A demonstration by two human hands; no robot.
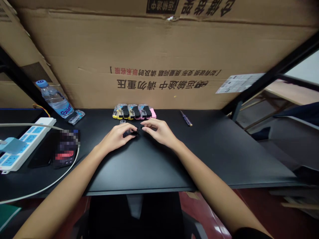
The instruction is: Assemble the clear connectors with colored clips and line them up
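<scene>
Near the middle of the black table (159, 166), my left hand (119, 136) is closed around a small black and clear cartridge-like object (128, 132), partly hidden by the fingers. Just to its right, my right hand (159, 132) has its fingers pinched together at a small dark piece, too small to name. A narrow gap separates the two hands. Behind them stands a row of several clear and black cartridges (134, 112) with yellow and pink parts.
A screwdriver (186, 118) lies at the back right. On the left are a water bottle (56, 99), a packaged item (76, 117), a white power strip (27, 142), a dark phone (43, 151) and a looping white cable (56, 183). Cardboard (149, 46) stands behind the table.
</scene>
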